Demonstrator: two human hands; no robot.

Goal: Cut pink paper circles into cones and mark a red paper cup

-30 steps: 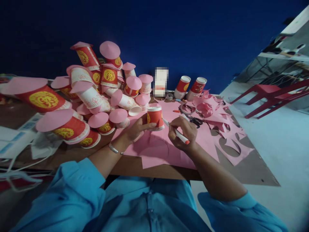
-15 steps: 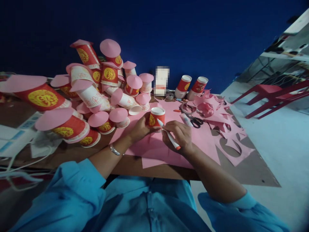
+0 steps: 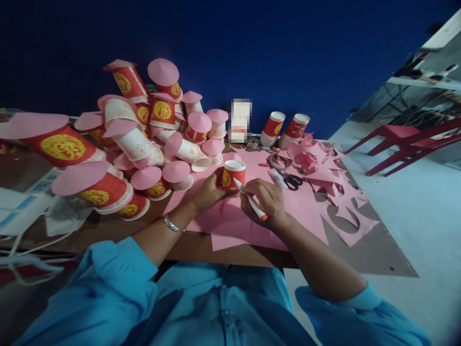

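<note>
My left hand (image 3: 209,191) grips a red paper cup (image 3: 235,173) with a gold emblem, standing upside down on a pink paper sheet (image 3: 230,226) on the wooden table (image 3: 190,250). My right hand (image 3: 264,202) holds a white pen with a red cap (image 3: 251,206), its tip against the cup's base on the right side. A bracelet sits on my left wrist.
A heap of red cups topped with pink paper cones (image 3: 144,139) fills the table's left. Two upright cups (image 3: 284,129) stand at the back. Scissors (image 3: 292,181), a glue stick (image 3: 278,179) and cut pink scraps (image 3: 334,192) lie right. Red chairs (image 3: 406,144) stand beyond.
My right hand moved left with the pen until its tip reached the cup's base. My left hand shifted its hold on the cup, which moved slightly.
</note>
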